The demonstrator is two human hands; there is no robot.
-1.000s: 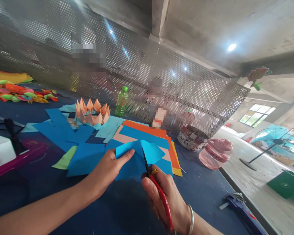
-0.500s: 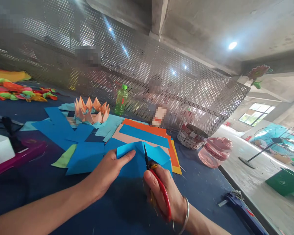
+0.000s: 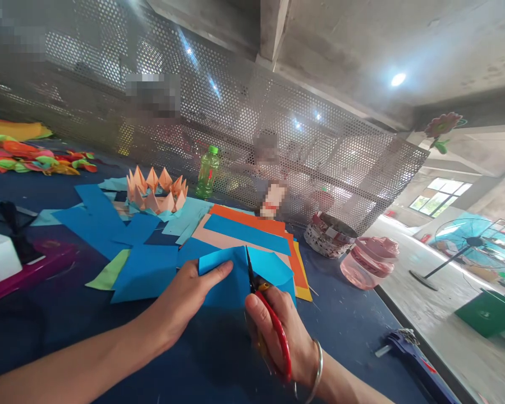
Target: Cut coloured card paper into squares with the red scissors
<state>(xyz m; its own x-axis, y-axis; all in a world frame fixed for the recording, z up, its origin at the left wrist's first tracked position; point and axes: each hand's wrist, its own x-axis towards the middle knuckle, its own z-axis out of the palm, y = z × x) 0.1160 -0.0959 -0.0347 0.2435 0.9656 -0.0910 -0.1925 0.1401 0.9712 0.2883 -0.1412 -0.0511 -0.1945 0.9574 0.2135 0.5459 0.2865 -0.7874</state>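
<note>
Pinched between the thumb and fingers of my left hand [image 3: 206,283] is a sheet of blue paper [image 3: 229,286]. My right hand [image 3: 284,320] grips red-handled scissors [image 3: 281,331], whose dark blades stand upright at a cut in that paper. To the right of the blades a blue flap [image 3: 271,266] bends away. Just beyond lies a stack of orange [image 3: 246,217], pink and yellow sheets, topped by a blue strip [image 3: 248,233]. More blue pieces [image 3: 141,275] spread to the left, beside a light green scrap [image 3: 109,273]. Part of the scissor handles is hidden by my fingers.
Behind the papers stand a folded peach paper ring [image 3: 157,193] and a green bottle [image 3: 208,173]. At right are a patterned basket [image 3: 328,235], a pink jug [image 3: 369,264] and a dark blue tool [image 3: 416,359] near the table edge. A perforated screen [image 3: 235,123] borders the back.
Very little differs. The scissors and both hands stay at the same cut, and the flap right of the blades sits slightly differently. The view has shifted a touch.
</note>
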